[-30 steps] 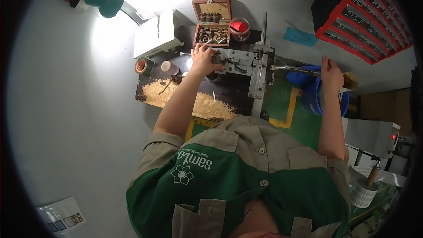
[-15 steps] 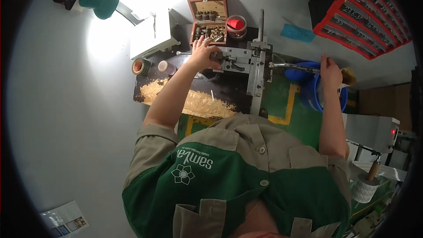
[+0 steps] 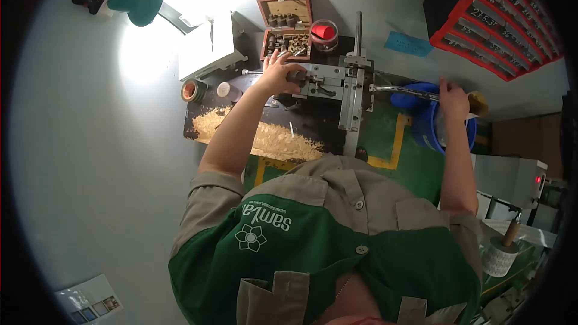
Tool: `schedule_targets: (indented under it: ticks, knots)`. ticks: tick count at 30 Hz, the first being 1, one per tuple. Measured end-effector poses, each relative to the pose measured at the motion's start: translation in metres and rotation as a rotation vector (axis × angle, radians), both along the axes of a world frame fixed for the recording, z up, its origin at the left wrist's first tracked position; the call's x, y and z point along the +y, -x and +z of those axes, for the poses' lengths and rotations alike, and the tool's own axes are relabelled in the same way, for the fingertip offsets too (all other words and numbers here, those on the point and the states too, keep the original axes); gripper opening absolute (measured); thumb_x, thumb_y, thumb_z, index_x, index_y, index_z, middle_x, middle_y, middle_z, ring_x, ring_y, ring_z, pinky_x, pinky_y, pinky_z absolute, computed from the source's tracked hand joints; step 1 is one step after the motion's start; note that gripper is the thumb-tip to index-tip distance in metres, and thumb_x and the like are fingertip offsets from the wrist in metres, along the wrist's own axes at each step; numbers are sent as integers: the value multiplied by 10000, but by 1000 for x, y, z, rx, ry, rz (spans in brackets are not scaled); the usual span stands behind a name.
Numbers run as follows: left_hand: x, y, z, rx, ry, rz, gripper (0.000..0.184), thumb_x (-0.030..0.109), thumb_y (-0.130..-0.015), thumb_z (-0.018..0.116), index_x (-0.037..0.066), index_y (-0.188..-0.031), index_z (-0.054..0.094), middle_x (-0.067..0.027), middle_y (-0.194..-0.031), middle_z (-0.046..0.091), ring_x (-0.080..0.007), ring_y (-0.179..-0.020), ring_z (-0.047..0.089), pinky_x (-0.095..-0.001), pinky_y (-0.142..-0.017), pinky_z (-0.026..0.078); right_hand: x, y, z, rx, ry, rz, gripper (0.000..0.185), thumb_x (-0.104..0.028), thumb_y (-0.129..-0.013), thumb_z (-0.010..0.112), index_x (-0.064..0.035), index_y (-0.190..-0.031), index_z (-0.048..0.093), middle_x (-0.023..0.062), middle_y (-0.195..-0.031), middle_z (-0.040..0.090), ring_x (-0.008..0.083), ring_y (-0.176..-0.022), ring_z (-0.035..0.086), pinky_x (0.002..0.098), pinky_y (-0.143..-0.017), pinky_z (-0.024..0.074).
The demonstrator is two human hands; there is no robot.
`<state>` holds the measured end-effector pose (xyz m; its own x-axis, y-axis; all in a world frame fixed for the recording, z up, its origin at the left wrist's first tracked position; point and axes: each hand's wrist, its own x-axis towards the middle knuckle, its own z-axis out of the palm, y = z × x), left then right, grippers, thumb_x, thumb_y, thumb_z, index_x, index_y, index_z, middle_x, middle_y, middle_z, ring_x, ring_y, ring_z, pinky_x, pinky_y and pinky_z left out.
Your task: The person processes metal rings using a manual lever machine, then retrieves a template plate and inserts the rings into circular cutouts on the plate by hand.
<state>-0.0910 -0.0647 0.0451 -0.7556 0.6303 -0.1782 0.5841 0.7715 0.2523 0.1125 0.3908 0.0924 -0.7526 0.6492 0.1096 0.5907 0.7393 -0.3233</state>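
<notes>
My left hand (image 3: 278,77) is at the left end of a metal bench fixture (image 3: 328,79), its thumb and fingers curled round a dark round part (image 3: 296,76). My right hand (image 3: 453,100) is closed on the end of a metal lever (image 3: 406,91), which reaches left to the fixture's upright slide (image 3: 355,93). Just beyond my left hand sits an open wooden box (image 3: 287,43) with small metal pieces in it. A clear jar with a red item (image 3: 324,35) stands beside the box.
A blue bucket (image 3: 428,129) stands below my right hand. Left on the worn bench (image 3: 253,135) are a tape roll (image 3: 192,91), a small pot (image 3: 224,90) and a white box (image 3: 211,51). Red drawers (image 3: 481,30) hang at upper right; a green lamp (image 3: 139,5) is upper left.
Over the last second the view has shifted slightly. My left hand stays on the dark round part and my right hand on the lever, with little visible movement.
</notes>
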Motion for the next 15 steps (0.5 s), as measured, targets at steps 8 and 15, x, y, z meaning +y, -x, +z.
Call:
schedule_targets:
  ticks: [8, 15]
  knots:
    - [2, -3, -2, 38, -43, 68, 688, 486, -563, 891, 380, -1204, 665, -165, -1537, 371, -463, -1477, 128, -628, -1168, 83, 6, 5, 8, -169, 70, -18, 622, -644, -956, 393, -126, -1017, 732, 187, -946, 714, 386, -933, 673, 457, -806, 527]
    - [4, -7, -1, 100, -125, 56, 792, 478, -540, 904, 355, -1272, 627, -174, -1542, 341, -455, -1468, 162, -605, -1172, 129, 2, 1, 1, -70, -51, 11, 688, -694, -950, 330, -150, -1056, 737, 156, -920, 731, 359, -921, 694, 442, -786, 550]
